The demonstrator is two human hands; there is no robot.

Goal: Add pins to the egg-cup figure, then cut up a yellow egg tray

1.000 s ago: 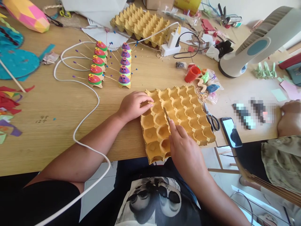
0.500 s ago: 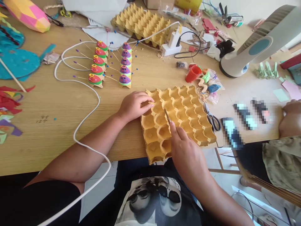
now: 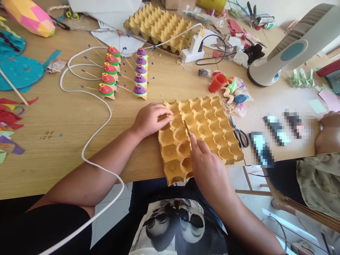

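Observation:
A yellow cardboard egg tray (image 3: 203,115) lies in front of me, its near edge reaching past the table's front edge. My left hand (image 3: 151,120) grips the tray's left side near the far corner, thumb and fingertips closed on its rim. My right hand (image 3: 209,166) is wrapped round a thin knife (image 3: 187,128), whose handle is mostly hidden in the fist. The blade points away from me and rests at a ridge between the cups, left of the tray's middle. How deep it cuts, I cannot tell.
Scissors (image 3: 240,132) lie right of the tray, near blurred phones (image 3: 261,148). Beyond are a red cup (image 3: 217,83), painted egg-carton strips (image 3: 140,79), another egg tray (image 3: 156,26), a power strip (image 3: 192,55) and a fan (image 3: 276,60). A white cable (image 3: 99,136) crosses my left forearm. Another person's arm (image 3: 329,132) rests at right.
My right hand and the knife have shifted slightly away from me and to the left along the ridge. My left hand keeps its hold on the tray. The view has moved a little.

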